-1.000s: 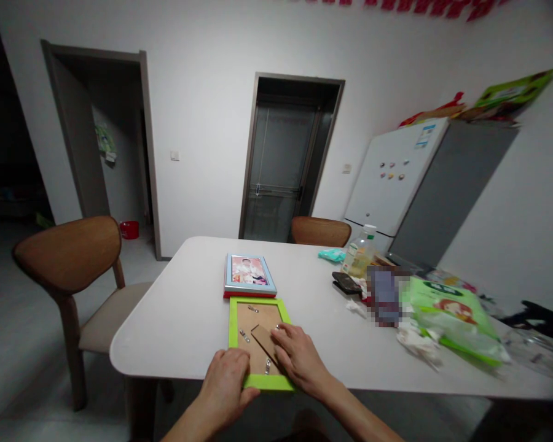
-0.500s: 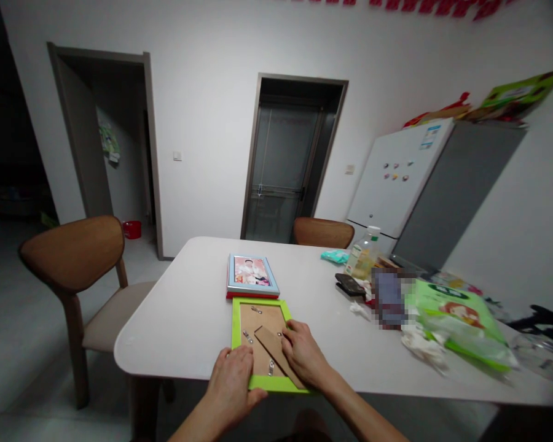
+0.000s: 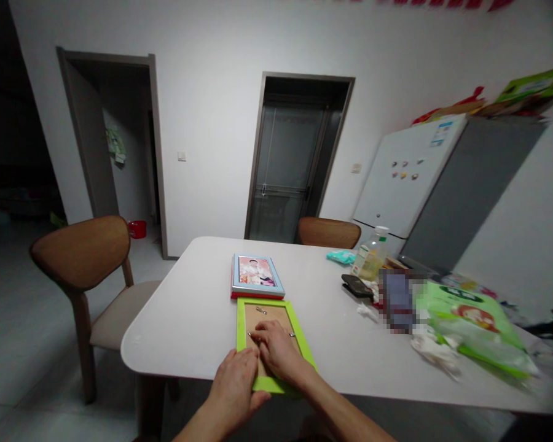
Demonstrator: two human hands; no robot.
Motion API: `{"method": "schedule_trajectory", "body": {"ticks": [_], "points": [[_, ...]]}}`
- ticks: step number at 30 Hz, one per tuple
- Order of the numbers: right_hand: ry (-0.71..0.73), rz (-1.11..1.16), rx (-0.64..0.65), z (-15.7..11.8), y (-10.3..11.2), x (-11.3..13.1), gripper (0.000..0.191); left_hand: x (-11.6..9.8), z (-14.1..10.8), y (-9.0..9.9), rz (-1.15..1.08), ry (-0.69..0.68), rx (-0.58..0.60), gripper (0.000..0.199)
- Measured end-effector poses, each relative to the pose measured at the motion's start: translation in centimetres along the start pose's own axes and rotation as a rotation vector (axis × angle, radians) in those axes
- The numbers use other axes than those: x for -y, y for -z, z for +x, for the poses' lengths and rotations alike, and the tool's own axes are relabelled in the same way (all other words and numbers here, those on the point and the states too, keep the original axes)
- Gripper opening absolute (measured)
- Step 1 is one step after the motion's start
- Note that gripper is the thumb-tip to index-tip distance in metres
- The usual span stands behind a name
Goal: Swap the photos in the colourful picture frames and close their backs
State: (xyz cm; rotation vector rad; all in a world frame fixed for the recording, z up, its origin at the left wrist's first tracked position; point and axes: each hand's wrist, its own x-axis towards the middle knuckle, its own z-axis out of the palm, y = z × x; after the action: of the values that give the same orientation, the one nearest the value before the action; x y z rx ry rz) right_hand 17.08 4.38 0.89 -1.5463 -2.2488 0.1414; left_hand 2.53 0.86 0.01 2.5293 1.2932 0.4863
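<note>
A lime-green picture frame (image 3: 299,319) lies back side up at the table's near edge, its brown backing board (image 3: 281,314) showing metal clips. My left hand (image 3: 235,380) grips the frame's lower left edge, thumb at the near rim. My right hand (image 3: 276,350) lies over the backing, its fingertips at the clip on the left side; it covers the middle of the board and the stand leg. Just beyond, a light-blue frame with a photo (image 3: 257,271) rests on a red frame (image 3: 258,295).
On the table's (image 3: 184,319) right side are a black phone-like object (image 3: 357,285), a bottle (image 3: 371,253), a teal packet (image 3: 341,257), crumpled tissues (image 3: 435,353) and a green package (image 3: 479,319). Wooden chairs stand at the left (image 3: 85,252) and far side (image 3: 329,232).
My right hand has moved left from the frame's right side to the left clip, now covering the stand leg. My left hand keeps its hold. The view has shifted slightly.
</note>
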Motion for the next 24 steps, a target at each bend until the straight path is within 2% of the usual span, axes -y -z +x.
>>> {"method": "schedule_trajectory", "body": {"ticks": [14,19,24], "points": [[0.03,0.031,0.013,-0.2,0.0,0.1,0.026,-0.6,-0.1,0.7,-0.002,0.009,-0.012,0.051],[-0.21,0.054,-0.093,2.6,-0.2,-1.6,0.027,-0.4,-0.1,0.5,-0.003,0.052,0.022,0.063],[-0.379,0.026,-0.1,5.9,-0.8,-4.2,0.024,-0.1,0.0,0.0,-0.022,0.057,0.021,0.064]]}}
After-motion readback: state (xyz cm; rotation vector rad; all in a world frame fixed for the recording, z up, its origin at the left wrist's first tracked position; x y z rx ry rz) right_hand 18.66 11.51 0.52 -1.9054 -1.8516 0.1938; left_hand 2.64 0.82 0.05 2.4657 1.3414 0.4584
